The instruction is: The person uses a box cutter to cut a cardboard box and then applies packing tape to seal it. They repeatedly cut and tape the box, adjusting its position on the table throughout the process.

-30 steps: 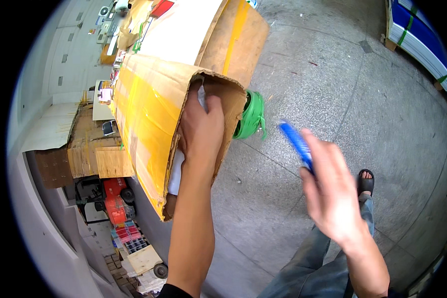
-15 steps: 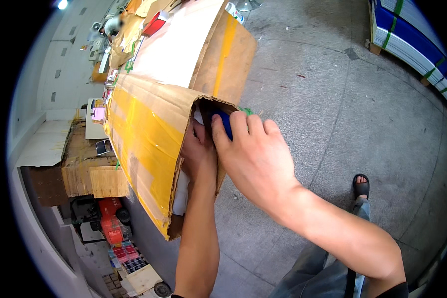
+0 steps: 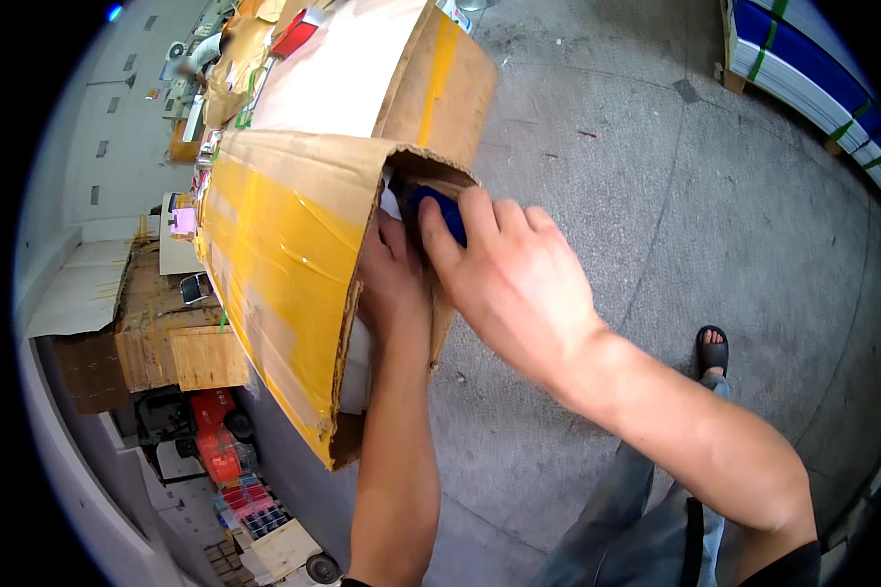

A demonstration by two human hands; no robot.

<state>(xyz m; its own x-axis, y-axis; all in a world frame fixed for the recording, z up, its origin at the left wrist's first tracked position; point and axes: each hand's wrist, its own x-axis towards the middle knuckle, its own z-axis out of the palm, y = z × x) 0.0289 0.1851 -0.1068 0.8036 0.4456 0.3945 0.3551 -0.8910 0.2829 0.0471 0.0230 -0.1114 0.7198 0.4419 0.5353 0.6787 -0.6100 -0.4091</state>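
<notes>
"In the head view, what is the right hand (image 3: 527,284) doing?"
"It's gripping a blue handheld tool (image 3: 441,214) at the taped cardboard box's (image 3: 289,220) gaping end."
"The left hand (image 3: 394,279)?"
"Resting inside, its grip impossible to tell; white contents (image 3: 355,367) are lying within, not yet out."

Left hand (image 3: 392,269): shadowed, fingers (image 3: 394,233) partly hidden
Left forearm (image 3: 396,460): bare, nearly upright
Right hand (image 3: 519,269): back uppermost, fingers bent in a grip
Right forearm (image 3: 695,421): bare, slanting leftward to the wrist (image 3: 597,357)
</notes>
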